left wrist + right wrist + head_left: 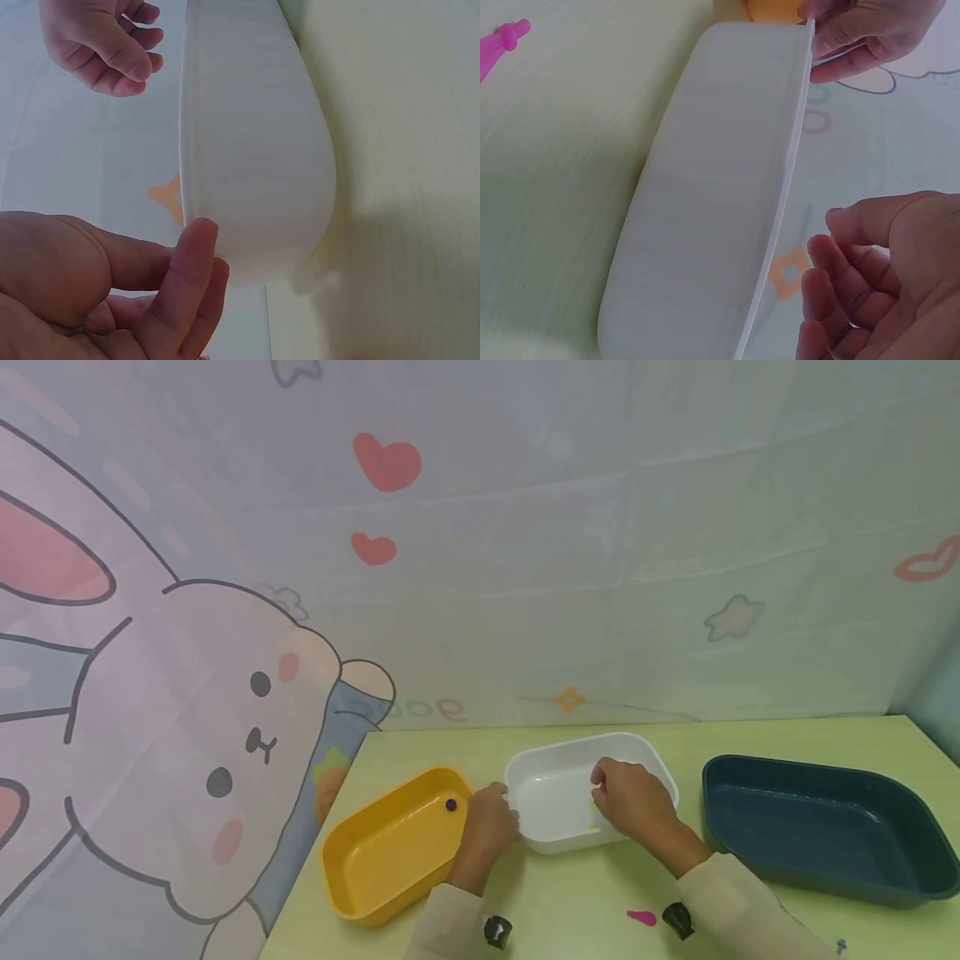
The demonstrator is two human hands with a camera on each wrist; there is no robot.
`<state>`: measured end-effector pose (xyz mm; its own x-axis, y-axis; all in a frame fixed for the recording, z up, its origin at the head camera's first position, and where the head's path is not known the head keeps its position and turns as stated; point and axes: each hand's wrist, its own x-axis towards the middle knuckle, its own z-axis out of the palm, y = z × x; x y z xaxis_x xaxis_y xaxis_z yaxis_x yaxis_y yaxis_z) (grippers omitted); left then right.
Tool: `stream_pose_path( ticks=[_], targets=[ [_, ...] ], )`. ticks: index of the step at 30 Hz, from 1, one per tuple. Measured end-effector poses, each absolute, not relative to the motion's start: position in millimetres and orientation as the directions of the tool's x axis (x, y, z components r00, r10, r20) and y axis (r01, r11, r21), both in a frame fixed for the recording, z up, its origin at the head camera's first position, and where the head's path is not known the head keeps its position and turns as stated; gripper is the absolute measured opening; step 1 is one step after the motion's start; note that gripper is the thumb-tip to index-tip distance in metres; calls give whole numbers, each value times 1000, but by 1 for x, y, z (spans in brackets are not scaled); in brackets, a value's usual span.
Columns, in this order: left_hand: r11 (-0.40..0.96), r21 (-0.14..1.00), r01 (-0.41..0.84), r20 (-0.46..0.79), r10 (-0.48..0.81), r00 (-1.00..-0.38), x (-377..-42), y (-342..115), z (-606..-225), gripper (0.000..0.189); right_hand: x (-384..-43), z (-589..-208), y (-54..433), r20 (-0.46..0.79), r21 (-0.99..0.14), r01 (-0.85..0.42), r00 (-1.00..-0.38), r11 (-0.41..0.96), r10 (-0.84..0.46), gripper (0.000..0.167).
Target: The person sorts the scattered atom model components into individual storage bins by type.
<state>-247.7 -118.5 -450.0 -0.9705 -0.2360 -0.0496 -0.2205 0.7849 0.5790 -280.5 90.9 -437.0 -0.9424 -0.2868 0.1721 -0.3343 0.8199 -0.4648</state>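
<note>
A white basin [551,810] stands on the table in the head view. My left hand [491,818] pinches its left rim; the left wrist view shows the fingertips [199,236] on the outer wall, with the thumb at the rim. Over the basin's right half hovers my right hand [633,797], its fingers loosely bent, and nothing shows between them in the right wrist view. Small yellow bits [592,826] lie in the basin, partly hidden by that hand.
To the left is a yellow basin [337,868] with a small dark purple ball [451,805] in it. A dark blue basin [817,872] occupies the right side. Near the table's front lie a pink piece [642,917] and a small blue piece [842,946]. Behind hangs a printed cloth [525,610].
</note>
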Motion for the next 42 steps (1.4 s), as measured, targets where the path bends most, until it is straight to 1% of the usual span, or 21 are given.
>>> stream_pose_path(
  ticks=[6, 17, 29, 37, 42],
  targets=[
    [803, 556, -214, -39, -231, -972, -247, -119, -449, 36, -278, -436, 93, 161, -469, -328, -945, 820, -286, 6],
    [788, 574, -221, -46, -239, -970, -247, -117, -447, 36, -271, -438, 95, 169, -478, -347, -938, 807, -303, 5],
    [796, 563, -221, -35, -245, -969, -246, -118, -445, 35, -259, -447, 101, 168, -494, -352, -936, 795, -310, 5],
    [794, 562, -232, -48, -248, -968, -246, -117, -446, 36, -249, -448, 105, 135, -500, -338, -940, 797, -314, 7],
    [803, 551, -228, -43, -246, -968, -247, -117, -446, 36, -243, -452, 109, 140, -509, -340, -939, 791, -314, 4]
  ],
)
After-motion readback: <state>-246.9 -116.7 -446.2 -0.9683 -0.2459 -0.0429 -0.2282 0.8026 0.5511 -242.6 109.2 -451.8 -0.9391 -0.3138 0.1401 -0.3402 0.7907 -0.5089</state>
